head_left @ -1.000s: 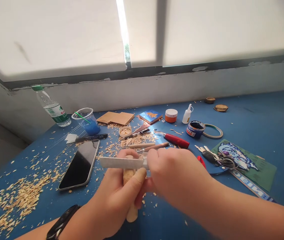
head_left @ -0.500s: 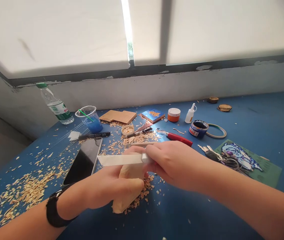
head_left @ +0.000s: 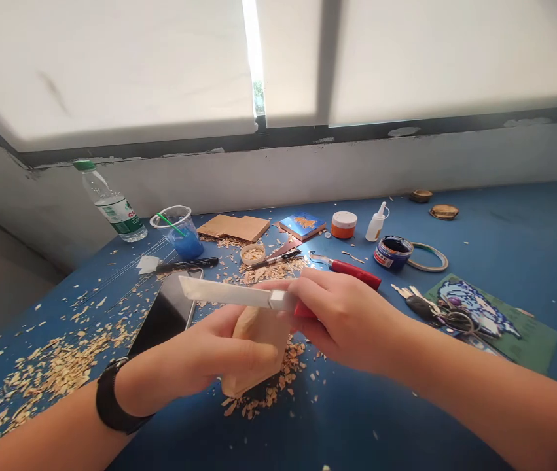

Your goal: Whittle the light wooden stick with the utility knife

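A pale, partly carved wooden block (head_left: 258, 347) stands tilted over the blue table, and my left hand (head_left: 219, 353) is wrapped round it with the thumb across its near face. In my right hand (head_left: 341, 320) is a carving knife (head_left: 229, 292) with a red handle, whose straight, wide blade points left above the block's top end. The blade looks raised off the wood. Fingers of my left hand behind the block are mostly hidden. Wood shavings (head_left: 278, 386) lie under and around the block.
A black phone (head_left: 163, 317) lies beside my left hand. Beyond are a water bottle (head_left: 116, 206), a plastic cup (head_left: 184, 235), a marker (head_left: 187, 264), a red-handled hook knife (head_left: 351, 271), an orange jar (head_left: 343, 226), a glue bottle (head_left: 376, 224), tape (head_left: 393, 254) and keys (head_left: 425, 307).
The knife has lifted and turned, its tip now higher and further left, with its red handle showing. The block has tilted more upright in my left hand.
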Available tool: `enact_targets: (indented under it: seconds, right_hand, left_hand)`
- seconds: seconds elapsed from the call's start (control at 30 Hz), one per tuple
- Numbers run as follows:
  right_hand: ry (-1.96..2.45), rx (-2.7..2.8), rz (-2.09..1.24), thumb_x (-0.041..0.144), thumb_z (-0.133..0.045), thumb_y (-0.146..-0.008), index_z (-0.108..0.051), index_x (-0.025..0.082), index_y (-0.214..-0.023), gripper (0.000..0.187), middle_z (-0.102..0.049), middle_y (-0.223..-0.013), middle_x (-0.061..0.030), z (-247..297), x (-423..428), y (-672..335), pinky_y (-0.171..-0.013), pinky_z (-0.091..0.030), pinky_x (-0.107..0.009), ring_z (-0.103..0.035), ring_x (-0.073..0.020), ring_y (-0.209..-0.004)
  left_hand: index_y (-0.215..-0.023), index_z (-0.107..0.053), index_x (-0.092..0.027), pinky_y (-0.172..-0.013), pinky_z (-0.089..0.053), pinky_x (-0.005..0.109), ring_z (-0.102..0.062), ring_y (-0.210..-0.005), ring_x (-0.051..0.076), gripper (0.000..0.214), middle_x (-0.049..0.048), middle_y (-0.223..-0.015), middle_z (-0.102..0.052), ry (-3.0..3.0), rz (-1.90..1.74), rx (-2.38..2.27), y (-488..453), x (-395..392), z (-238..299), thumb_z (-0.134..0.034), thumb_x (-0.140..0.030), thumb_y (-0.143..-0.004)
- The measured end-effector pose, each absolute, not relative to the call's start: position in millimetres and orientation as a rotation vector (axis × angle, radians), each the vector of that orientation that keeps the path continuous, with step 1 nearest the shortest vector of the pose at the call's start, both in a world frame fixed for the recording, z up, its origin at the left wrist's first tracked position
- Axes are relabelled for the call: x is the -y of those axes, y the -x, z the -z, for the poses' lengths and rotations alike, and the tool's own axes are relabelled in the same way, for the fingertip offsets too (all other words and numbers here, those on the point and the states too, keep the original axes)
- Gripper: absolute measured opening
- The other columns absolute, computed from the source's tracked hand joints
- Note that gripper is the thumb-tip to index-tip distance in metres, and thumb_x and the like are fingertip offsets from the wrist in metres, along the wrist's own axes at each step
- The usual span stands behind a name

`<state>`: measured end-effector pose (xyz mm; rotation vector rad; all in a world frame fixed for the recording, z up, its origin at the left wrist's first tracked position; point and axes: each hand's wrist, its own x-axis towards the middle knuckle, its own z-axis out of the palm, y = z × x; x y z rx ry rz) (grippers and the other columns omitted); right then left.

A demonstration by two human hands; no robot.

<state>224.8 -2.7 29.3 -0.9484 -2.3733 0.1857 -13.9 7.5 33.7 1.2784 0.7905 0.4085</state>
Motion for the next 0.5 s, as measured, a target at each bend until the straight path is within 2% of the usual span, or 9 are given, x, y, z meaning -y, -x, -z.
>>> enact_targets:
  seconds: [0.07, 0.17, 0.23, 0.3, 0.33, 0.4, 0.47, 0.5]
  right_hand:
    - [1.000, 2.390, -0.156, 0.020, -0.051, -0.101, -0.059, 0.017, -0.125, 0.025, -0.071, -0.110, -0.0086, -27.6, 4.2, -221.8, -0.068, -0.043, -0.031, -0.064, -0.0190, -0.085]
    - [1.065, 2.437, -0.054, 0.012, -0.053, -0.095, -0.055, 0.019, -0.129, 0.035, -0.071, -0.115, -0.0069, -25.4, 9.7, -216.7, -0.064, -0.039, -0.031, -0.066, -0.0198, -0.090]
    - [1.100, 2.440, 0.047, 0.009, -0.055, -0.091, -0.058, 0.018, -0.120, 0.030, -0.072, -0.108, -0.0059, -24.1, 13.3, -213.6, -0.059, -0.035, -0.031, -0.065, -0.0197, -0.084]
    - [1.127, 2.394, 0.169, 0.014, -0.058, -0.089, -0.061, 0.017, -0.103, 0.015, -0.072, -0.093, -0.0051, -23.0, 15.9, -210.8, -0.052, -0.028, -0.033, -0.062, -0.0195, -0.071]
    - [1.131, 2.374, 0.214, 0.018, -0.059, -0.090, -0.062, 0.017, -0.097, 0.008, -0.070, -0.086, -0.0047, -22.7, 16.7, -209.5, -0.051, -0.026, -0.033, -0.061, -0.0199, -0.067]
    - [1.120, 2.346, 0.261, 0.026, -0.060, -0.091, -0.062, 0.017, -0.089, 0.009, -0.068, -0.077, -0.0035, -22.3, 17.9, -207.4, -0.049, -0.024, -0.034, -0.060, -0.0206, -0.061]
    - [1.098, 2.334, 0.298, 0.030, -0.060, -0.091, -0.062, 0.018, -0.086, 0.014, -0.066, -0.072, -0.0026, -22.5, 19.0, -206.2, -0.049, -0.024, -0.034, -0.059, -0.0210, -0.059]
    - [1.083, 2.336, 0.327, 0.030, -0.060, -0.091, -0.061, 0.019, -0.084, 0.014, -0.065, -0.071, -0.0026, -22.6, 19.5, -205.9, -0.050, -0.025, -0.034, -0.059, -0.0211, -0.058]
  left_hand:
    - [-0.123, -0.069, -0.021, -0.084, -0.058, 0.039, -0.070, -0.098, 0.028, 0.041, 0.0064, -0.091, -0.072, -1.175, -0.460, -0.744, 12.9, -9.1, -28.8, -0.075, -0.029, -0.083]
    - [-0.131, -0.066, -0.020, -0.089, -0.058, 0.042, -0.070, -0.105, 0.031, 0.051, 0.0114, -0.113, -0.073, -1.064, -0.477, -0.670, 12.6, -10.2, -23.5, -0.076, -0.030, -0.082]
    - [-0.138, -0.063, -0.023, -0.090, -0.059, 0.043, -0.070, -0.110, 0.032, 0.056, 0.0124, -0.128, -0.071, -1.064, -0.493, -0.634, 11.8, -8.8, -22.9, -0.076, -0.031, -0.083]
    - [-0.143, -0.059, -0.029, -0.094, -0.059, 0.044, -0.068, -0.118, 0.033, 0.059, 0.0100, -0.136, -0.067, -1.145, -0.533, -0.653, 9.4, -5.1, -24.7, -0.075, -0.029, -0.085]
    - [-0.143, -0.058, -0.032, -0.096, -0.058, 0.043, -0.066, -0.122, 0.033, 0.058, 0.0084, -0.138, -0.067, -1.210, -0.559, -0.689, 7.3, -2.6, -26.4, -0.074, -0.028, -0.087]
    - [-0.134, -0.066, -0.031, -0.101, -0.057, 0.042, -0.062, -0.128, 0.031, 0.043, 0.0070, -0.133, -0.069, -1.378, -0.625, -0.801, 2.1, 3.0, -31.2, -0.071, -0.026, -0.092]
    - [-0.115, -0.076, -0.026, -0.109, -0.053, 0.044, -0.063, -0.126, 0.030, 0.022, 0.0080, -0.116, -0.074, -1.557, -0.650, -0.869, -3.3, 7.6, -37.7, -0.064, -0.028, -0.097]
    - [-0.106, -0.079, -0.025, -0.111, -0.052, 0.045, -0.065, -0.120, 0.029, 0.019, 0.0075, -0.105, -0.076, -1.637, -0.633, -0.866, -5.4, 9.1, -41.3, -0.062, -0.028, -0.098]
